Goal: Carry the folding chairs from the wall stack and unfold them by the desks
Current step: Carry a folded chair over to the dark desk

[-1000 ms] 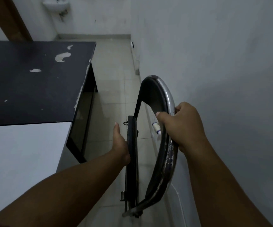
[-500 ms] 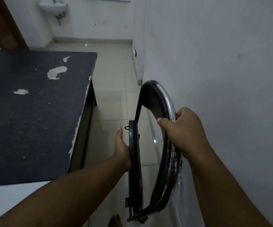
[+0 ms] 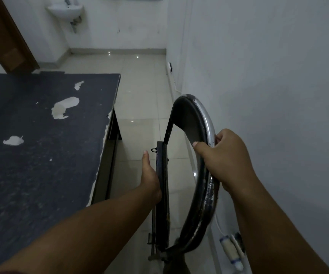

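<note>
I carry one folded chair [image 3: 191,123] edge-on in front of me, between a desk and the right wall. It has a curved chrome back frame and a flat dark seat [image 3: 162,194]. My right hand [image 3: 224,157] grips the chrome frame, fingers and thumb curled round the tube. My left hand [image 3: 149,180] holds the left edge of the folded seat, thumb pointing up along it; its fingers are hidden behind the seat. The dark desk [image 3: 47,147], its top chipped with white patches, stands just left of the chair.
A white wall [image 3: 268,86] runs close along my right. A tiled aisle [image 3: 139,95] leads ahead to a wall-mounted sink [image 3: 65,9] and a brown door [image 3: 5,36] at far left. A white cable with a plug [image 3: 231,250] lies at the wall's foot.
I have walked forward along the aisle with the chair; the desk corner and the far wall are nearer. Both hands keep the same hold.
</note>
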